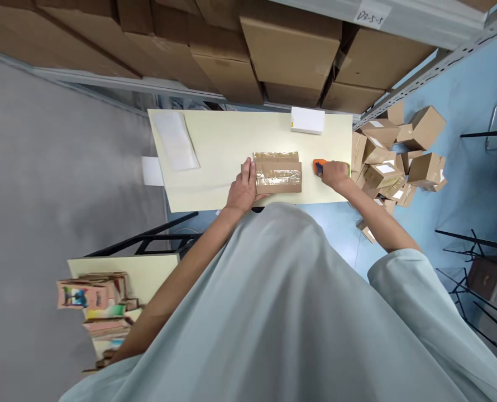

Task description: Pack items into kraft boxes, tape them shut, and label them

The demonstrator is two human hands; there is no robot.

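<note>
A small brown cardboard box (278, 172) with shiny clear tape across it lies near the front edge of the pale table (219, 131). My left hand (243, 187) rests against the box's left end, its fingers pressed together around that side. To the right of the box, my right hand (334, 174) is closed on an orange and dark blue tool (320, 166), which looks like a tape dispenser and is partly hidden by the fingers. The tool is at the table's surface, apart from the box.
A white box (307, 120) stands at the table's back edge, and white sheets (176, 140) lie at its left. Beyond is a shelf with large cartons (290, 47). Many taped boxes (385, 173) are piled on the right floor. Flattened packaging (101, 301) lies lower left.
</note>
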